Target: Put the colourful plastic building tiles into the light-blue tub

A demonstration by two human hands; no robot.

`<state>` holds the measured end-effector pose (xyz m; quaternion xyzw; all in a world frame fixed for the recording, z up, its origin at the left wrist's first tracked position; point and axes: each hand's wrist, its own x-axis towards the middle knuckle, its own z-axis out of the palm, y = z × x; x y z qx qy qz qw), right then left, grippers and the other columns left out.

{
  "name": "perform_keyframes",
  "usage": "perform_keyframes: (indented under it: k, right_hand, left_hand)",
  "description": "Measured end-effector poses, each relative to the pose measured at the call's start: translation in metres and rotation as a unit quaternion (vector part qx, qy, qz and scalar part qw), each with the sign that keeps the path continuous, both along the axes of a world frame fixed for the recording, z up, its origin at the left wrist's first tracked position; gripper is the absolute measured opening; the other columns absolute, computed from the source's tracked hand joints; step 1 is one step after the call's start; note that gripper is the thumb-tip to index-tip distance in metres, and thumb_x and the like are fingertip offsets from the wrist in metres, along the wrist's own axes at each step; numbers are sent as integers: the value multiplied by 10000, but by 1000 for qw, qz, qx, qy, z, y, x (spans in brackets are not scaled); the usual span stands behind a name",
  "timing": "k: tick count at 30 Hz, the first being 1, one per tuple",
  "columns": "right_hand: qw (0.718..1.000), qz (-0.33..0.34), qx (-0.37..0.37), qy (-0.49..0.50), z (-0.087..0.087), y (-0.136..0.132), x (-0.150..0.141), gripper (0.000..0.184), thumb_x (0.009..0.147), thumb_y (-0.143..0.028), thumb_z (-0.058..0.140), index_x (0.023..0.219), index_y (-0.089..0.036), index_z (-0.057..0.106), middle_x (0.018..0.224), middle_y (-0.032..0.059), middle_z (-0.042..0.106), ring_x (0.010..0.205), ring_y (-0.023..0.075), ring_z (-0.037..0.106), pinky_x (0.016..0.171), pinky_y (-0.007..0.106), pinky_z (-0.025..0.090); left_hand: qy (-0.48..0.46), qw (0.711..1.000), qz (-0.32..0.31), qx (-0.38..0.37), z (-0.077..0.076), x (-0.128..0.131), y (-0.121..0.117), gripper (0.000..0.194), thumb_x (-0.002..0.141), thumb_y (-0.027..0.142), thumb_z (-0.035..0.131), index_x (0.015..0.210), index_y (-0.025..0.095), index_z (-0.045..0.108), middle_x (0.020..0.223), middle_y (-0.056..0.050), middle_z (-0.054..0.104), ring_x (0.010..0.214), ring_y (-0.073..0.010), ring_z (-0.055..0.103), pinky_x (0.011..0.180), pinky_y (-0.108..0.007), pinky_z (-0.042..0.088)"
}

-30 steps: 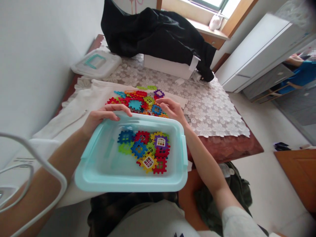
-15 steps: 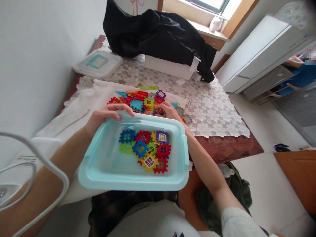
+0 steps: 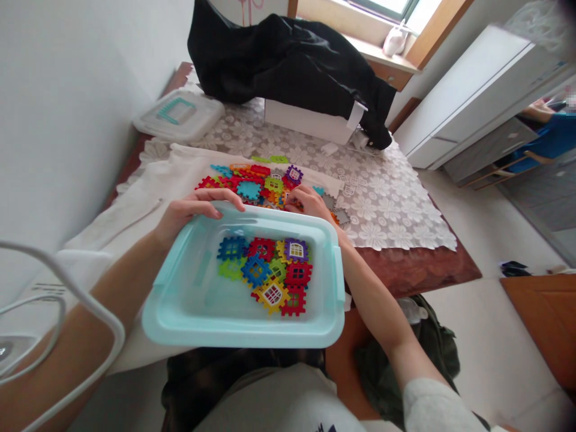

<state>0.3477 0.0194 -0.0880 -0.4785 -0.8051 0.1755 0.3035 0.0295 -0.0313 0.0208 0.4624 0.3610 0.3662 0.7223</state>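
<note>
My left hand [image 3: 198, 210] is closed over the far left corner of a light turquoise plastic bin [image 3: 184, 306], which tilts toward me near my lap. Inside it lie several interlocking plastic building tiles [image 3: 256, 271] in blue, red, yellow, green and purple, some with window inserts. Beyond the bin's far rim, a heap of similar tiles [image 3: 248, 190] spreads on a white cloth. My right hand [image 3: 310, 201] reaches past the rim into the right side of this heap. Its fingers are curled around a tile there, mostly hidden by the hand.
A clear lid [image 3: 180, 115] with a turquoise handle rests at the back left. Black fabric [image 3: 288, 60] covers a white box [image 3: 306, 122] on the lace tablecloth [image 3: 382, 204]. A white cable [image 3: 90, 294] loops at the left. A dark backpack [image 3: 432, 348] sits below the table's right edge.
The fingers of my right hand have curled in more closely and shifted slightly within the heap, nudging tiles. My left hand and the bin have stayed put.
</note>
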Motion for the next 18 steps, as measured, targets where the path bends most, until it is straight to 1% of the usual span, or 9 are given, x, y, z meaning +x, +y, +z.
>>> perform_keyframes:
  k: [1,4,5,6,10,13,15,16,18]
  right_hand:
    - [1000,-11,6,-1,0,-1,-1,128,1038,-247,761,1140,-244,837,1261,117,810,1243,316,734,1178,482,586]
    - [999,-45,23,-7,-1,-1,-2,397,1006,-307,848,1399,-264,817,1572,145,745,1501,367,647,1322,547,506]
    - [999,-48,19,-10,-3,-1,-1,444,1003,-309,854,1442,-267,807,1624,147,724,1533,373,636,1339,557,493]
    - [999,-45,9,-13,-4,0,-1,447,1009,-304,842,1453,-267,808,1632,147,727,1529,372,650,1336,557,497]
    - [999,-29,-24,-5,-7,3,1,336,1014,-302,808,1345,-260,852,1473,134,816,1384,345,751,1250,517,564]
    - [998,-54,-11,36,-7,4,0,316,965,-376,852,1257,-254,847,1388,132,835,1319,355,755,1216,540,582]
    - [992,-77,-9,97,-5,5,-1,353,958,-496,857,1213,-256,817,1312,121,843,1246,340,761,1183,540,598]
    - [986,-83,-19,140,-3,5,-1,402,958,-576,849,1199,-258,793,1273,112,843,1204,322,766,1153,522,613]
    - [966,-81,-56,240,2,5,0,535,961,-754,793,1186,-272,738,1201,89,831,1114,283,777,1062,471,646]
  left_hand:
    - [5,1000,0,-20,-2,-2,2,236,805,79,725,966,123,892,871,-71,886,666,-188,763,621,-223,615]
    - [4,999,-11,-50,-9,-6,10,250,782,82,754,976,120,907,903,-74,899,688,-199,774,636,-233,634]
    - [-3,999,-17,-44,-11,-7,12,245,770,88,772,971,115,910,898,-77,899,686,-205,776,627,-239,638]
    - [-10,999,-22,-37,-14,-8,14,242,758,94,788,964,113,914,892,-78,900,678,-209,776,615,-242,640]
    - [-25,998,-33,-41,-22,-11,21,241,734,118,840,958,122,929,901,-75,911,669,-210,790,593,-236,647]
    - [-26,997,-51,-53,-25,-12,24,250,739,120,866,978,123,939,941,-85,921,706,-219,810,627,-245,669]
    - [-28,997,-50,-42,-25,-12,25,249,730,115,865,966,123,942,974,-84,922,754,-219,822,667,-238,677]
    - [-28,998,-49,-34,-25,-12,25,247,722,112,863,956,122,943,984,-82,921,777,-217,824,683,-232,674]
    - [-24,998,-48,-25,-25,-13,24,247,723,114,855,954,120,941,978,-81,917,782,-214,812,683,-230,661]
